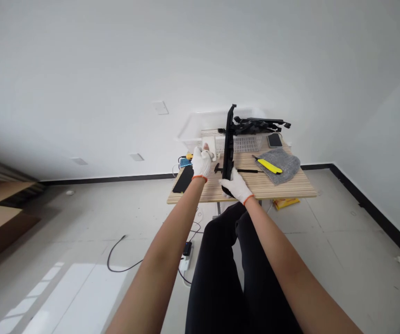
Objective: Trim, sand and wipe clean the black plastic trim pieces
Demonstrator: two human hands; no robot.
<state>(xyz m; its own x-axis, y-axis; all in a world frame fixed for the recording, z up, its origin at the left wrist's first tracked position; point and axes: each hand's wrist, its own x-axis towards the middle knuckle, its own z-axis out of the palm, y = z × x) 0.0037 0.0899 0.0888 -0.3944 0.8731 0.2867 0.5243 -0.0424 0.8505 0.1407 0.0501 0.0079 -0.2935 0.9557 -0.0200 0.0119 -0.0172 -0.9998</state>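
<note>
head: black bar [229,139] stood upright on surface [290,188]
right hand [237,185]: fingers clamped on bar foot
left hand [201,163]: fingers' state cannot be told
next: steadying needed

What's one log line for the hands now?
left hand: by white basket, grip unclear | right hand: holds long black part upright | table: grey cloth, yellow tool

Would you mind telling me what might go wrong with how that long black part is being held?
1. The right hand grips the long black part only at its lower end, standing upright; it may tip into the black parts piled on the white basket and dislodge them.
2. The black flat item lies at the left edge of the table, near the left hand; a nudge might push it off.
</note>
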